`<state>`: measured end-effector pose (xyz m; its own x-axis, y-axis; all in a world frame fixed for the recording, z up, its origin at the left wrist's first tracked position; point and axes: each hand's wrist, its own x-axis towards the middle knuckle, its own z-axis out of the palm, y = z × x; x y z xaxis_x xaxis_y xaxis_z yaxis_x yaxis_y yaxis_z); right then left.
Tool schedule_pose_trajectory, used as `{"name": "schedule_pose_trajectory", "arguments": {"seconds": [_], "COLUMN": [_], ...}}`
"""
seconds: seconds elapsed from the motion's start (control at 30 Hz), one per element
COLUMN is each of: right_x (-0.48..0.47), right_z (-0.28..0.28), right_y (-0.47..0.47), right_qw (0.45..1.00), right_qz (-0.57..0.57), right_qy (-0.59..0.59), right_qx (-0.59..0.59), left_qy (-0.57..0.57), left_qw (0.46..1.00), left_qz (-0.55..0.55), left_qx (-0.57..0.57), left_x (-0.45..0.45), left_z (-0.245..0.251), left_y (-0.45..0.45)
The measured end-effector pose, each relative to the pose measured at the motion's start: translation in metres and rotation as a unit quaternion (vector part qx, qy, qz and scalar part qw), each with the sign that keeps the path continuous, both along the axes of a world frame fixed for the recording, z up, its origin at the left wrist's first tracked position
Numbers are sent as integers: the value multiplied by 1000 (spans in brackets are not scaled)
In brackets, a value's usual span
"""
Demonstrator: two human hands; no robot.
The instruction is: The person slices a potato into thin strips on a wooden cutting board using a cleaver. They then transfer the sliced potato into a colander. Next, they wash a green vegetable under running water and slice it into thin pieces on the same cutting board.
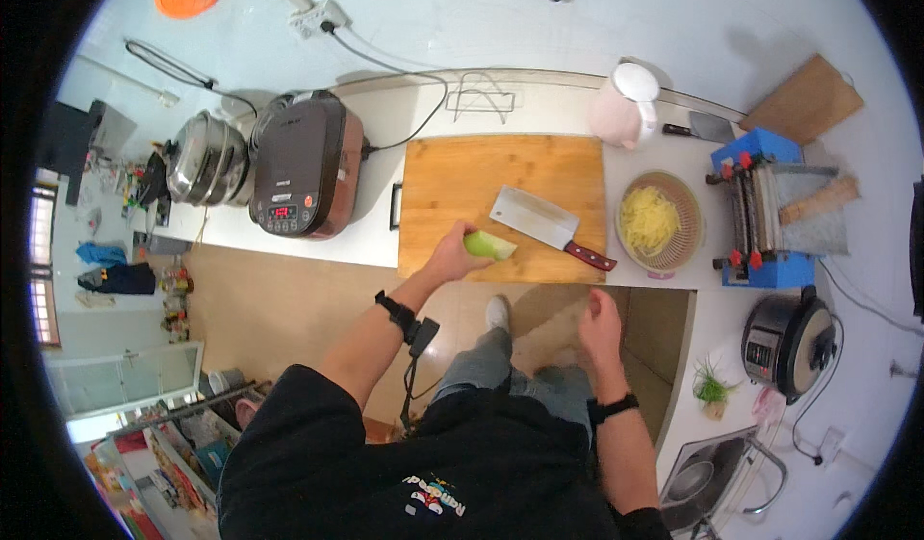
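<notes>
My left hand (456, 251) holds a green piece of vegetable or fruit with a pale cut face (491, 245) over the front of a bamboo cutting board (447, 172). A cleaver (538, 219) lies flat on the board to the right of it, its red handle at the board's right edge. My right hand (600, 318) hangs just in front of the counter, near the board's front right corner, with fingers curled; I see nothing in it. Right of the board stands a plastic colander (689, 229) with pale yellow shreds (648, 219) in it.
A multicooker (307, 168) and steel pots (206, 157) stand on the left. Behind are a wire rack (480, 99) and a pink pitcher (621, 110). At right are a second cleaver (711, 127), a blue-sided pasta machine (769, 269), a pressure cooker (787, 349), green herbs (713, 388) and a sink (689, 482).
</notes>
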<state>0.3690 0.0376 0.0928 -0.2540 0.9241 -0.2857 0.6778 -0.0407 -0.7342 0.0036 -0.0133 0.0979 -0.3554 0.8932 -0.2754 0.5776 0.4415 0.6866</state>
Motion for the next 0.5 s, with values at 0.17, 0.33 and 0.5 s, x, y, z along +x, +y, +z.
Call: {"name": "schedule_pose_trajectory", "arguments": {"seconds": [0.17, 0.33, 0.5], "right_x": [-73, -113, -116], "right_z": [-4, -12, -14], "right_y": [68, 107, 135], "right_qw": [962, 934, 926], "right_qz": [181, 229, 285], "right_qy": [-125, -270, -247], "right_qx": [159, 53, 25], "left_qy": [-78, -73, -34], "left_qw": [996, 993, 998], "left_qz": [-42, -93, 14], "left_qx": [-11, -3, 48], "left_x": [-35, -44, -32], "left_z": [-18, -37, -45], "left_y": [12, 16, -7]}}
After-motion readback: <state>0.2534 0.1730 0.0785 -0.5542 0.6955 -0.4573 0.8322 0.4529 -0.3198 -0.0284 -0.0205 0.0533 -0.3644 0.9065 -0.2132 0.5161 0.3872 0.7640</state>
